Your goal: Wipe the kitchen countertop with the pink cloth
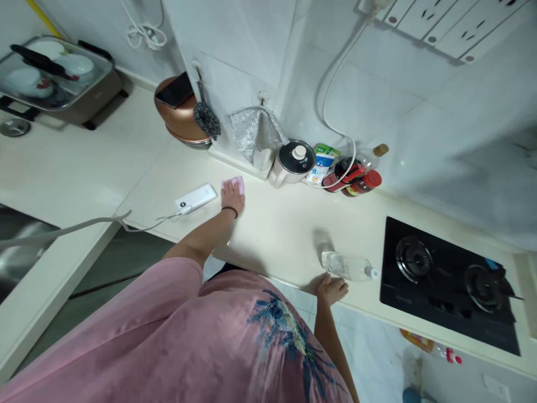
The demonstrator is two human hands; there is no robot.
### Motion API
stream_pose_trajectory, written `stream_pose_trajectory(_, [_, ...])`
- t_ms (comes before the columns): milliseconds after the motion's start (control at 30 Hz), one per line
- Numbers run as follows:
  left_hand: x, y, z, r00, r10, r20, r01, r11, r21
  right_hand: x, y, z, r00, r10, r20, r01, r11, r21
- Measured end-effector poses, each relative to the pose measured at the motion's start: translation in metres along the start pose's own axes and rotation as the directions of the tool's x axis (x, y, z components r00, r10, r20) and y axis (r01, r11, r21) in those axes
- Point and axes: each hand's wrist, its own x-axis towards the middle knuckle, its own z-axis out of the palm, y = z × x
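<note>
My left hand is stretched far out over the cream counter, pressing flat on a small pink cloth whose edge shows beyond the fingers. A white power bank with a cable lies just left of that hand. My right hand rests on the counter's front edge, fingers curled over it and holding nothing. Just beyond it a clear plastic bottle lies on its side.
A black two-burner hob is set in the counter at right. By the wall stand a white lidded pot, a milk carton and sauce bottles. A copper pot and an electric grill pan sit at back left.
</note>
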Motion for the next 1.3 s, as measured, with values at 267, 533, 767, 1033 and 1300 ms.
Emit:
stream_pose_trajectory(267, [-0.021, 0.090, 0.060, 0.995, 0.063, 0.079, -0.065, 0.998, 0.023, -0.008, 0.000, 0.033, 0.962, 0.185, -0.201, -0.203, 0.976, -0.073])
stream_pose_trajectory(533, [-0.013, 0.220, 0.138, 0.826, 0.504, 0.254, -0.500, 0.862, -0.085, -0.007, 0.000, 0.031, 0.967, 0.210, -0.146, -0.230, 0.963, -0.143])
stream_pose_trajectory(767, [0.093, 0.285, 0.151, 0.874, 0.437, 0.214, -0.423, 0.900, -0.110, -0.005, 0.001, 0.027, 0.967, 0.206, 0.152, -0.184, 0.973, -0.142])
stream_pose_trajectory(1033, [0.009, 0.324, 0.189, 0.706, 0.643, 0.297, -0.637, 0.759, -0.132, -0.010, -0.003, 0.033, 0.943, 0.235, -0.235, -0.271, 0.954, -0.131])
stream_pose_trajectory(1300, [0.015, 0.337, 0.191, 0.615, 0.749, 0.248, -0.722, 0.661, -0.203, -0.006, 0.006, 0.029, 0.979, 0.200, -0.050, -0.205, 0.965, -0.160])
